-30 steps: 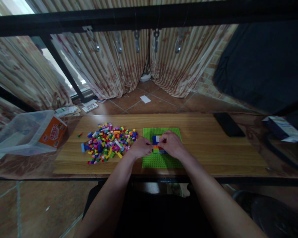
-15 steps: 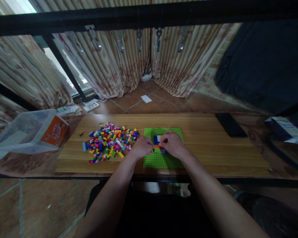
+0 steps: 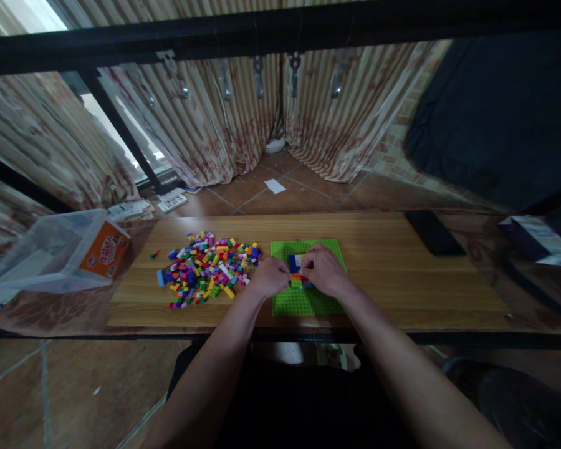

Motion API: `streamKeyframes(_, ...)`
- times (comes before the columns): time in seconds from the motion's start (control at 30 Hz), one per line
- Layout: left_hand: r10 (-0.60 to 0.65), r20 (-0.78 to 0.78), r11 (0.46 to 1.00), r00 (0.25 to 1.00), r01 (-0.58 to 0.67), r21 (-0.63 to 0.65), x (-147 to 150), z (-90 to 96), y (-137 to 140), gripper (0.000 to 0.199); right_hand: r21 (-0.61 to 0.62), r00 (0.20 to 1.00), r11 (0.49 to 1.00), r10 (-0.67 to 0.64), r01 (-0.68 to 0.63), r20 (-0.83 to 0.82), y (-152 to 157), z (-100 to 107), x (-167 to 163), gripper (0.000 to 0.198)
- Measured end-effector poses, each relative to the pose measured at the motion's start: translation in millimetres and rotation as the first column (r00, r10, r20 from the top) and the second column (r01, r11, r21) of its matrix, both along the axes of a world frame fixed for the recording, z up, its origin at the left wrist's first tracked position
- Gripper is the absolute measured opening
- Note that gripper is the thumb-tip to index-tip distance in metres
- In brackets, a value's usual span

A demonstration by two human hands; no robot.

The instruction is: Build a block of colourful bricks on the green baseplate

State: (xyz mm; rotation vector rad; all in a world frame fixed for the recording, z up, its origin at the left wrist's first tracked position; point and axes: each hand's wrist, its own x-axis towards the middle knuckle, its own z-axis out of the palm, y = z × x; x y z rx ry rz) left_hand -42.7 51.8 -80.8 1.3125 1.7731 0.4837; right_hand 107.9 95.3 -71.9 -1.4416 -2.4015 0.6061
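Note:
A green studded baseplate (image 3: 303,307) lies on the wooden board in front of me. On it sits a small cluster of toy bricks (image 3: 295,280) in blue, white, orange and light green. My left hand (image 3: 271,276) is closed at the cluster's left side, its fingertips at the bricks; whether it holds anything is hidden. My right hand (image 3: 323,268) bends over the cluster from the right with fingers pinched together. A speck of red shows near those fingertips, too small to name. Part of the cluster is covered by my right hand.
A pile of loose mixed-colour bricks (image 3: 210,268) spreads left of the baseplate. A clear plastic bin (image 3: 51,262) with an orange label stands farther left. A black phone-like slab (image 3: 434,232) lies on the board (image 3: 402,293) at right. A dark metal bar (image 3: 280,32) crosses overhead.
The view has shifted very slightly. Both hands stay at the brick cluster in nearly the same pose; no brick has visibly moved.

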Motion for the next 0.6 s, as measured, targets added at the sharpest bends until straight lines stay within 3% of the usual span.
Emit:
streamKeyframes(0.2, -0.010, 0.033, 1.000, 0.999, 0.010, 0.008, 3, 1.6, -6, 0.013, -0.030, 0.992, 0.999, 0.011, -0.015, -0.125, 4, -4, 5, 0.009)
streamKeyframes(0.37, -0.033, 0.047, 0.999, 0.998, 0.031, 0.039, -2, 4.2, -9, 0.020, -0.068, 0.929, 0.980, -0.200, 0.188, -0.312, 12, -2, 14, 0.016)
streamKeyframes(0.5, -0.032, 0.044, 0.997, 0.999, 0.029, 0.068, -6, 6.6, -8, 0.027, -0.021, 0.909, 0.939, -0.338, 0.344, -0.243, 19, 1, 24, 0.024)
streamKeyframes(0.6, -0.050, -0.018, 0.994, 0.999, 0.051, 0.092, -6, 4.5, -5, 0.030, -0.003, 0.930, 0.934, -0.355, 0.356, -0.097, 22, -1, 27, 0.027)
